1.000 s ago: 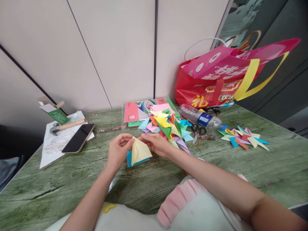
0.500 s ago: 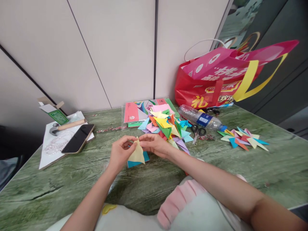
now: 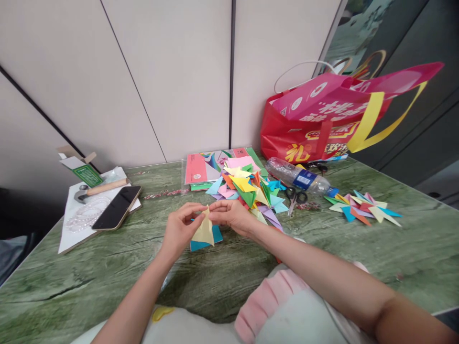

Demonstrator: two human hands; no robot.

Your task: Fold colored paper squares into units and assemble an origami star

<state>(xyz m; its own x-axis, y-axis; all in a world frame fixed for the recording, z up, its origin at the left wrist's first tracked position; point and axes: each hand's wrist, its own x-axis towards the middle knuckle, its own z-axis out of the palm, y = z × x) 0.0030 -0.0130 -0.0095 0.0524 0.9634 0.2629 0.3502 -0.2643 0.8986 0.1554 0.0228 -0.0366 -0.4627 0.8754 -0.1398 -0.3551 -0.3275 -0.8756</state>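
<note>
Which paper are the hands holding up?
The pale yellow paper, with both left hand and right hand gripping its top. The blue paper underneath and colourful pile aren't held.

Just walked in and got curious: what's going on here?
A person pinches the upper part of a cream paper with the fingertips of both the left hand and the right hand, over some blue paper. A colourful pile of folded paper lies just beyond the right hand, with scissors beside it. A phone lies off to the left.
</note>
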